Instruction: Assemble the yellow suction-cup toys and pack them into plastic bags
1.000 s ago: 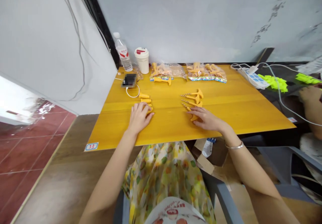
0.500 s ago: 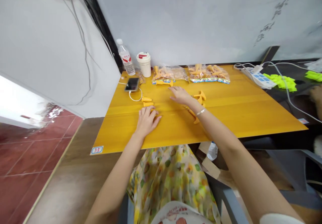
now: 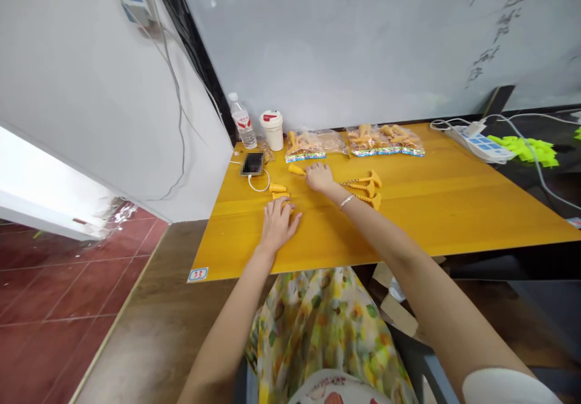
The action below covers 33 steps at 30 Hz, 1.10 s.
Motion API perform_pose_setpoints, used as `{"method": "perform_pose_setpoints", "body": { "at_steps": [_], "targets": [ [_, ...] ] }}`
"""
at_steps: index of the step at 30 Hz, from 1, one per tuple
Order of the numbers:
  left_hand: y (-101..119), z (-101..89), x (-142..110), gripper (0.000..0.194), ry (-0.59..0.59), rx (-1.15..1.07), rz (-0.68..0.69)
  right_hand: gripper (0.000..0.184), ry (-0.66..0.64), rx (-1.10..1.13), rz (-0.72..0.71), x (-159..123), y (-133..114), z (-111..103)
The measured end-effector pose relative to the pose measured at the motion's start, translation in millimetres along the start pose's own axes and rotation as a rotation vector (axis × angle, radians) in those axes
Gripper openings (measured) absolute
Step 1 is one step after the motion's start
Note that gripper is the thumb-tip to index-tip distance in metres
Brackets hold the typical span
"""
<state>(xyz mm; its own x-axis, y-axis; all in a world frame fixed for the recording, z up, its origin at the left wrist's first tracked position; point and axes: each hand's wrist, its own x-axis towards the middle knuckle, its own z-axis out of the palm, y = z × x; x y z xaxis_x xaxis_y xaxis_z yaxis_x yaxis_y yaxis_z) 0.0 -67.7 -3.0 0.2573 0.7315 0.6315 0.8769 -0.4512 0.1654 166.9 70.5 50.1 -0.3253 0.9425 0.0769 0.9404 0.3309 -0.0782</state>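
Note:
My right hand (image 3: 319,178) lies on the yellow wooden table (image 3: 408,234), its fingertips gripping a tapered yellow plastic piece (image 3: 296,169) in front of the clear bags of yellow parts (image 3: 313,146). My left hand (image 3: 278,225) rests over a small group of yellow plastic pieces (image 3: 278,192), partly hiding them. To the right of my right wrist lies a row of yellow T-headed screw-like parts (image 3: 365,186). A second bag (image 3: 385,141) stands behind that row.
A blurred phone (image 3: 252,164) on a white cable, a water bottle (image 3: 241,122) and a lidded cup (image 3: 272,130) stand at the table's far left corner. A power strip (image 3: 481,144) and bright green parts (image 3: 526,151) lie right of the table.
My right hand has moved left and away from the screw-like parts, and the yellow piece by the bag has shifted toward me. The whole view has turned slightly.

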Motion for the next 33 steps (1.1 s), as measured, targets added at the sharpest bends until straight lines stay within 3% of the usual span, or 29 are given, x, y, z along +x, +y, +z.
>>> {"method": "perform_pose_setpoints", "body": {
  "at_steps": [4,7,11,14,17,20,22,23,25,29,33],
  "targets": [
    [-3,3.1,-3,0.037,0.167,-0.003,-0.011,0.033,0.038,0.068,-0.164,-59,-2,-22],
    [0,2.2,-7,0.041,0.195,0.02,0.098,0.025,-0.097,0.214,-0.336,-113,3,-37],
    [21,-6.3,-19,0.026,-0.003,0.009,0.367,0.028,-0.305,0.375,-0.387,-179,11,-45],
    [44,-18.1,-31,0.019,-0.228,-0.049,0.404,0.028,-0.261,0.256,-0.413,-214,16,-38],
    [61,-34.0,-40,0.024,-0.424,-0.266,0.292,0.03,-0.077,0.019,-0.517,-237,18,-25],
    [57,-51.7,-45,0.029,-0.564,-0.555,-0.023,0.034,0.147,-0.173,-0.663,-249,24,-18],
    [44,-61.1,-46,0.031,-0.605,-0.663,-0.256,0.032,0.263,-0.245,-0.733,-251,33,-19],
    [34,-63.8,-45,0.033,-0.565,-0.687,-0.332,0.031,0.301,-0.263,-0.744,-248,40,-21],
    [13,-63.5,-44,0.033,-0.355,-0.684,-0.446,0.03,0.337,-0.276,-0.699,-233,57,-24],
    [-26,-41.5,-42,0.035,0.165,-0.609,-0.62,0.026,0.345,-0.249,-0.385,-163,102,-28],
    [-49,-18.1,-44,0.038,0.329,-0.546,-0.75,0.031,0.278,-0.221,-0.082,-80,148,-31]
  ]
}}
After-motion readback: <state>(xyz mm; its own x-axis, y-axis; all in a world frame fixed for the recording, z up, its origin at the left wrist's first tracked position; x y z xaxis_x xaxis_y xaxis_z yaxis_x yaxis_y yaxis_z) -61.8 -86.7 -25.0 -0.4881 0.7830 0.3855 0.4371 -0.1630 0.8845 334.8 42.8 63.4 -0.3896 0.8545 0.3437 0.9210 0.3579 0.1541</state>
